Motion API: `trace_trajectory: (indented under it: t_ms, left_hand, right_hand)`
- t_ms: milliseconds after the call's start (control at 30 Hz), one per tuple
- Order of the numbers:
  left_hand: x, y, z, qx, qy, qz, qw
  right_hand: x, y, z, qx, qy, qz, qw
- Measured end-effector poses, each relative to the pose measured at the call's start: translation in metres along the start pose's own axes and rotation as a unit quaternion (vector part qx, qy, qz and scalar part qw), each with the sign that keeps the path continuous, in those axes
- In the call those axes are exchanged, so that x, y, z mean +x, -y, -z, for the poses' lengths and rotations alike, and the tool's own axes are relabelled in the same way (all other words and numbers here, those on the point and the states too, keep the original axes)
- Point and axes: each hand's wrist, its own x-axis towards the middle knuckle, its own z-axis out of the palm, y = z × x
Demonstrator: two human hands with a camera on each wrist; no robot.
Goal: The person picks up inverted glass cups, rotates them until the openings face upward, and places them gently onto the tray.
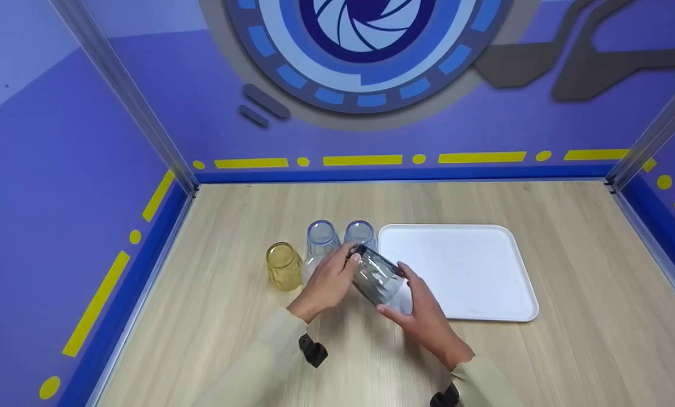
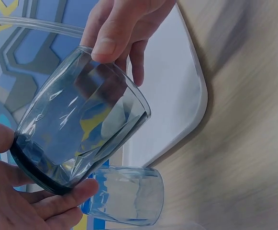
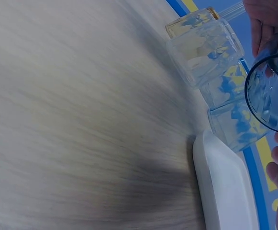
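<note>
A grey see-through glass is held tilted above the table between both hands. My left hand grips its thick dark base with fingers and thumb, clear to see in the left wrist view. The right hand pinches the wide rim, the thumb lying on the glass wall. Just past the left hand are two blue glasses, bottom up on the table. Largely hidden by that hand is a clear glass. A yellow glass stands bottom up to its left.
To the right of the glasses lies a white tray with a low raised rim, beside the right hand. The pale wooden table is bounded by blue-purple printed panels at the back and both sides.
</note>
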Motion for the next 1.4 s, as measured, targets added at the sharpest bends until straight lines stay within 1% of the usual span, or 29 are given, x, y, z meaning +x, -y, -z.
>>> trace_trajectory:
  t_ms: [67,367,500,600,833,1000,1233,1400]
  left_hand:
    - [-0.0002,-0.0001,0.0000,-0.011,0.004,0.004,0.9999]
    - [0.0010,0.0011,-0.0007,-0.056,0.010,-0.008,0.9984]
    - [0.0012,0.0030,-0.0018,-0.070,0.018,-0.006,0.9974]
    - [0.0012,0.0036,-0.0027,-0.079,0.023,-0.002,0.9966]
    - [0.0016,0.0057,-0.0039,-0.106,0.025,-0.006,0.9941]
    - [0.0016,0.0065,-0.0043,-0.110,0.027,-0.004,0.9936]
    - [0.0015,0.0067,-0.0043,-0.107,0.033,-0.006,0.9937]
    - [0.0016,0.0064,-0.0033,-0.113,0.035,-0.003,0.9930]
  right_hand:
    - [-0.0005,0.0001,0.0005,0.003,-0.004,0.005,1.0000]
    - [0.0003,-0.0014,0.0031,0.013,-0.032,0.049,0.9982]
    - [0.0004,-0.0026,0.0039,0.031,-0.031,0.061,0.9972]
    - [0.0008,-0.0038,0.0042,0.051,-0.033,0.074,0.9954]
    - [0.0021,-0.0063,0.0057,0.083,-0.058,0.126,0.9868]
    - [0.0027,-0.0064,0.0063,0.091,-0.062,0.127,0.9858]
    - [0.0022,-0.0062,0.0072,0.094,-0.054,0.103,0.9888]
    - [0.0022,-0.0025,0.0075,0.095,-0.056,0.093,0.9895]
